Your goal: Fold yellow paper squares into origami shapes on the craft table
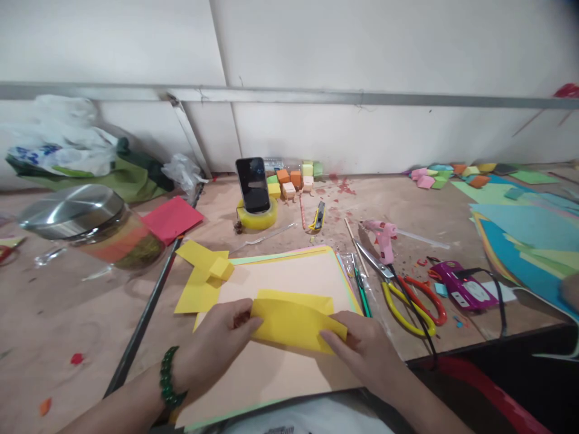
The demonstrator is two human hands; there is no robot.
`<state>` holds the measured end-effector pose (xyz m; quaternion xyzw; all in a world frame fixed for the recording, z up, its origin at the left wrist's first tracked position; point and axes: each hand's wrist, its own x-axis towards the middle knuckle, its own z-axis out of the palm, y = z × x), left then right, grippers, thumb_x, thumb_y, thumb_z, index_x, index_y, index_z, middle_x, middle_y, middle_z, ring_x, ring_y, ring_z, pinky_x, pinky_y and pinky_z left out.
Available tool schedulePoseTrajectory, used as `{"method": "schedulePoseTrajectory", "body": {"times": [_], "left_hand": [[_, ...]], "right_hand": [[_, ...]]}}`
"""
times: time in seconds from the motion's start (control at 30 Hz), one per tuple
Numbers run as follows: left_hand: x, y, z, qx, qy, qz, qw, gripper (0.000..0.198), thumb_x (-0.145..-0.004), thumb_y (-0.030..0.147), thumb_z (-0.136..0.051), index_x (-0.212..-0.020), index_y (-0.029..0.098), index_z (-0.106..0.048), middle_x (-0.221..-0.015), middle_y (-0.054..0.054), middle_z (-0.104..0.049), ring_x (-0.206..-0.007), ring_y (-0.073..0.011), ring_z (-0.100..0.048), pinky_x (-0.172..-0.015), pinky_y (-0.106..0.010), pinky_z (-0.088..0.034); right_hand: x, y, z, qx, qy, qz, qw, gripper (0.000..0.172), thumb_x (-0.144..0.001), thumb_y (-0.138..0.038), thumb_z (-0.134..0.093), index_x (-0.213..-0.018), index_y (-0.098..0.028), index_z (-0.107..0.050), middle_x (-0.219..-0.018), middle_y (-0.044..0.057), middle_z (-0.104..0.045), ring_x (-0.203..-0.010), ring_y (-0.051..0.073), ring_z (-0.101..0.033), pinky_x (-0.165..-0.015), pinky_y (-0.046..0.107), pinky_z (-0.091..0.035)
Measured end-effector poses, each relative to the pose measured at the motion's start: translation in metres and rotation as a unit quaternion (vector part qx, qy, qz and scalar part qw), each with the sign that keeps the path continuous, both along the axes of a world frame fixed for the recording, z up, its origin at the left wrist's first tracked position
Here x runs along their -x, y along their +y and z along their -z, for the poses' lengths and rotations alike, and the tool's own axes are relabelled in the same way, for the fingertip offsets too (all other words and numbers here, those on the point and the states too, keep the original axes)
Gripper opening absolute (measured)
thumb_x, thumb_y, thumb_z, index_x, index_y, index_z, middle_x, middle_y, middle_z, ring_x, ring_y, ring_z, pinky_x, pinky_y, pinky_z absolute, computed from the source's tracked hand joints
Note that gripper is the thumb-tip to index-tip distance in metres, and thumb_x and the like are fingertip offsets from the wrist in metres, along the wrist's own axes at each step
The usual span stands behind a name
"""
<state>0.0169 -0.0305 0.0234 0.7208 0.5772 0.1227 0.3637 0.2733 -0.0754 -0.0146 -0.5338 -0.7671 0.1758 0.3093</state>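
The folded yellow paper sheet (294, 322), judged light, thin and easily creased, is held over the peach card stack (289, 277) on the worktop (67, 313), its ends pinched in the closed grip of the left hand (217, 346) and right hand (368, 349).

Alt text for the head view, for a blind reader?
The left hand and right hand hold the ends of a folded yellow paper over a peach card stack on a wooden table. Scissors, a pink glue gun and a phone lie beyond.
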Motion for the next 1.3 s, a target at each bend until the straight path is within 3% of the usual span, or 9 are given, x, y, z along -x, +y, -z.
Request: {"method": "schedulePoseTrajectory", "body": {"times": [0.17,0.33,0.47,0.6,0.73,0.83,0.97,1.13,1.3], "left_hand": [[-0.008,0.011,0.008,-0.077,0.051,0.030,0.995,0.020,-0.074,0.023,-0.045,-0.058,0.022,-0.032,-0.061,0.003,-0.045,-0.058,-0.0149,-0.042,-0.056,-0.026,-0.033],[-0.009,0.013,0.016,-0.066,0.081,0.035,0.994,0.019,-0.073,0.020,-0.045,-0.058,0.022,-0.033,-0.060,0.003,-0.045,-0.057,-0.0154,-0.041,-0.056,-0.027,-0.031],[-0.009,0.014,0.019,-0.064,0.079,0.035,0.994,0.019,-0.072,0.020,-0.046,-0.058,0.022,-0.032,-0.059,0.003,-0.045,-0.057,-0.0153,-0.042,-0.055,-0.026,-0.030],[-0.006,0.013,0.020,-0.070,0.062,0.033,0.995,0.019,-0.072,0.020,-0.046,-0.058,0.022,-0.033,-0.059,0.003,-0.045,-0.056,-0.0148,-0.042,-0.055,-0.026,-0.031],[-0.002,0.011,0.023,-0.084,0.014,0.027,0.996,0.018,-0.073,0.021,-0.046,-0.058,0.022,-0.037,-0.059,0.003,-0.045,-0.056,-0.0149,-0.043,-0.055,-0.027,-0.034],[0.000,0.012,0.023,-0.111,-0.068,-0.038,0.991,0.007,-0.072,0.027,-0.054,-0.073,0.020,-0.054,-0.077,-0.002,-0.054,-0.068,-0.0169,-0.051,-0.062,-0.030,-0.043],[0.001,0.017,0.021,-0.035,-0.230,-0.134,0.963,0.056,-0.062,0.036,-0.069,-0.113,0.019,-0.056,-0.103,-0.007,-0.059,-0.089,-0.0212,-0.058,-0.074,-0.033,-0.050],[0.000,0.019,0.020,0.091,-0.295,-0.098,0.946,0.026,-0.069,0.040,-0.063,-0.068,0.015,-0.061,-0.062,0.000,-0.055,-0.058,-0.0124,-0.049,-0.053,-0.023,-0.040],[0.000,0.016,0.018,0.091,-0.309,-0.120,0.939,0.026,-0.069,0.039,-0.065,-0.063,0.013,-0.063,-0.057,0.000,-0.056,-0.056,-0.0114,-0.046,-0.051,-0.021,-0.036]], "right_hand": [[0.006,0.014,-0.004,0.020,-0.083,0.030,0.996,0.006,-0.078,-0.016,-0.059,-0.080,-0.020,-0.055,-0.085,0.003,-0.062,-0.070,0.016,-0.062,-0.058,0.025,-0.048],[0.010,0.023,-0.013,0.107,-0.130,0.046,0.985,0.041,-0.076,-0.020,-0.065,-0.116,-0.021,-0.054,-0.108,0.008,-0.060,-0.094,0.023,-0.061,-0.073,0.033,-0.050],[0.010,0.028,-0.017,0.159,-0.134,0.055,0.977,0.017,-0.075,-0.022,-0.066,-0.090,-0.020,-0.058,-0.088,0.004,-0.060,-0.085,0.022,-0.058,-0.072,0.033,-0.046],[0.008,0.031,-0.016,0.164,-0.081,0.068,0.981,0.016,-0.067,-0.020,-0.070,-0.076,-0.019,-0.056,-0.085,0.003,-0.060,-0.082,0.020,-0.056,-0.071,0.031,-0.044],[0.008,0.031,-0.009,0.240,0.058,0.058,0.967,0.010,-0.071,-0.021,-0.063,-0.071,-0.020,-0.054,-0.065,-0.004,-0.055,-0.060,0.013,-0.051,-0.054,0.023,-0.039],[0.008,0.028,-0.006,0.231,0.167,0.064,0.956,0.007,-0.073,-0.026,-0.062,-0.075,-0.020,-0.059,-0.065,-0.003,-0.058,-0.058,0.012,-0.053,-0.052,0.021,-0.042],[0.008,0.026,-0.009,0.182,0.212,0.050,0.959,0.014,-0.076,-0.034,-0.063,-0.075,-0.020,-0.066,-0.068,0.000,-0.064,-0.058,0.014,-0.057,-0.049,0.021,-0.045],[0.004,0.026,-0.004,0.140,0.198,0.054,0.969,0.018,-0.076,-0.037,-0.065,-0.076,-0.020,-0.069,-0.069,0.003,-0.068,-0.062,0.016,-0.061,-0.054,0.021,-0.050],[-0.001,0.024,0.012,0.136,0.248,0.129,0.950,0.033,-0.071,-0.043,-0.072,-0.093,-0.019,-0.069,-0.072,0.004,-0.066,-0.058,0.015,-0.057,-0.051,0.023,-0.048]]}}
